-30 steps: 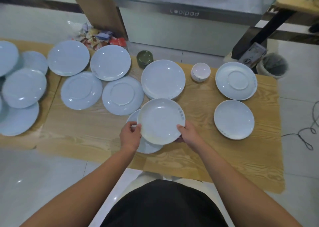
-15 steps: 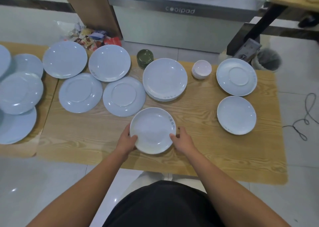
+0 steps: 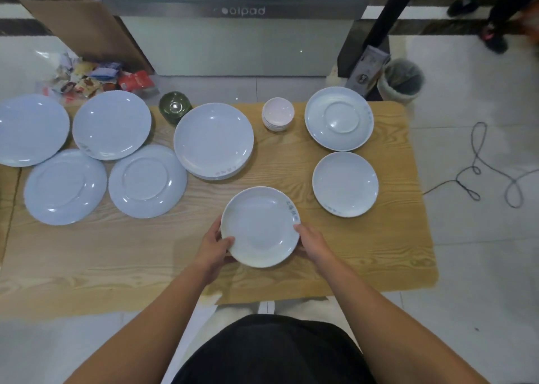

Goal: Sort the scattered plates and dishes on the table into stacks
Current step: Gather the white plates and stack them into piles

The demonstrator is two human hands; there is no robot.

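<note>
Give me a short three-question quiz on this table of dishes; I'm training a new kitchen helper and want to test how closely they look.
1. True or false: both hands grip the small plate by its rim, the left hand on one side and the right hand on the other.
2. What stands between the stack of large plates and the upside-down plate at the far right? A) a green bowl B) a stack of small white bowls C) a cup
3. Fill in: the dark green bowl sits at the table's ___ edge.

Key: 1 true; 2 B, the small white bowls; 3 far.
</note>
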